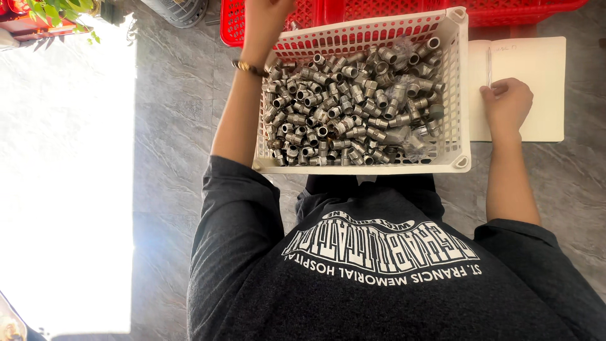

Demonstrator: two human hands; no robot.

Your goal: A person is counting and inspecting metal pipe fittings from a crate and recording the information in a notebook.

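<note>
Dozens of grey metal pipe fittings (353, 107) fill your white perforated plastic basket (459, 95) on grey marbled stone floor (177, 107), red plastic crates (404, 9) behind. Right hand (507, 104) rests flat, fingers loosely together, on open blank notebook (536, 69) beside silver pen (488, 66). Left hand (265, 19) raised over basket's far rim; cannot tell its grip.

No packages, labels, signs, screens

Left hand (265, 22) raised forward, fingers cut off by the frame; right hand (507, 104) flat, palm down.
</note>
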